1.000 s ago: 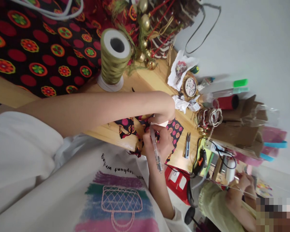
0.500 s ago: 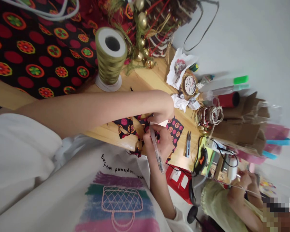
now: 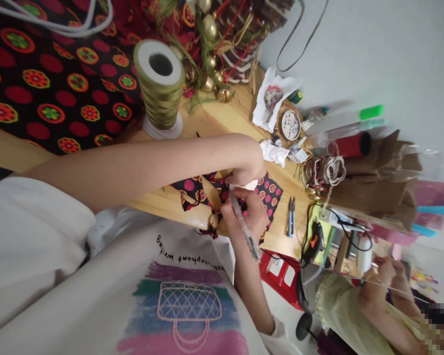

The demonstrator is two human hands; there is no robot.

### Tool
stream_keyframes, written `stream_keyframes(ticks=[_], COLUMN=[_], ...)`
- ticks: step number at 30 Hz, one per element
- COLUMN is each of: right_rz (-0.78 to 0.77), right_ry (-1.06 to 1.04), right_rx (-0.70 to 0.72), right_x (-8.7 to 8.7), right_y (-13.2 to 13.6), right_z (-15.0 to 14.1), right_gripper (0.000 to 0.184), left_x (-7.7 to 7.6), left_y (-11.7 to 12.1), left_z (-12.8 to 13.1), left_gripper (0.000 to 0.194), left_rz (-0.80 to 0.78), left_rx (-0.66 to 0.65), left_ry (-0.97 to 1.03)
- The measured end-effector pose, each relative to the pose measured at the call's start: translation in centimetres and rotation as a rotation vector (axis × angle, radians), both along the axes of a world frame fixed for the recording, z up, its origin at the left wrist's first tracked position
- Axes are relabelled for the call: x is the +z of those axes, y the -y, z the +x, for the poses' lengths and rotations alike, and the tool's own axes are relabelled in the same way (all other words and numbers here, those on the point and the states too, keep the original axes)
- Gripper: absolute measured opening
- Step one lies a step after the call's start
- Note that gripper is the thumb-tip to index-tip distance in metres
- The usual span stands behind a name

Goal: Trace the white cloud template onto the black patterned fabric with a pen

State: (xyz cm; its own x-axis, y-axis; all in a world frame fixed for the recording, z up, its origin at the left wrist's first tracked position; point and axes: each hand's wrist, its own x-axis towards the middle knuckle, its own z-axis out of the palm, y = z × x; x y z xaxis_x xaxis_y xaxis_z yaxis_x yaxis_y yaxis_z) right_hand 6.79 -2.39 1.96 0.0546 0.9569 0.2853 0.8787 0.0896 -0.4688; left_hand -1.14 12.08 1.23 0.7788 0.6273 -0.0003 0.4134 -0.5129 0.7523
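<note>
My left hand [image 3: 248, 165] reaches in from the left, its fingers curled down onto a small white piece [image 3: 246, 186] that lies on a black scrap of fabric with red dots [image 3: 269, 190]. Just below it, my right hand [image 3: 244, 217] is closed around a clear pen [image 3: 246, 230], whose tip meets the edge of the white piece. The scrap rests on the wooden table [image 3: 222, 118] near its front edge. My hands hide most of the scrap's middle.
A big spool of gold thread [image 3: 160, 84] stands behind my left arm, beside a large dotted cloth [image 3: 52, 84] and gold ornaments [image 3: 210, 54]. Thread snips [image 3: 290, 223], a glue gun [image 3: 314, 241], ribbon rolls and cardboard [image 3: 373, 192] lie to the right. Another person's arms [image 3: 377, 296] work at the lower right.
Both hands stay on the scrap. The pen has tilted slightly more to the right, and the view has shifted a little.
</note>
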Motion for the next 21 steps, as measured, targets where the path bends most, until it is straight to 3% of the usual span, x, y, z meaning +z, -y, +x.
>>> stream_keyframes(ticks=[4,9,14,18,21], right_rz=[-0.016,0.074,0.167,0.197,0.226], right_ry=[0.001,-0.009,-0.057,-0.089,-0.116], right_rx=[0.036,0.07,0.047,0.045,0.042], right_x=[0.1,-0.8,-2.2,-2.7,-2.8], right_y=[0.0,0.3,0.9,1.1,1.0], right_z=[0.3,0.5,0.2,-0.2,-0.3], right_gripper=[0.011,0.014,0.014,0.016,0.017], left_x=[2.5,4.6,3.8,2.1,0.6], left_y=[-0.4,-0.3,-0.7,0.2,1.2], left_z=[-0.1,-0.5,-1.1,-2.9,-4.4], left_gripper=[0.037,0.033,0.029,0.031,0.031], left_rz=[-0.073,-0.077,-0.049,0.052,0.18], left_rx=[-0.303,-0.408,-0.463,-0.424,-0.34], left_ry=[-0.276,-0.461,-0.453,-0.322,-0.103])
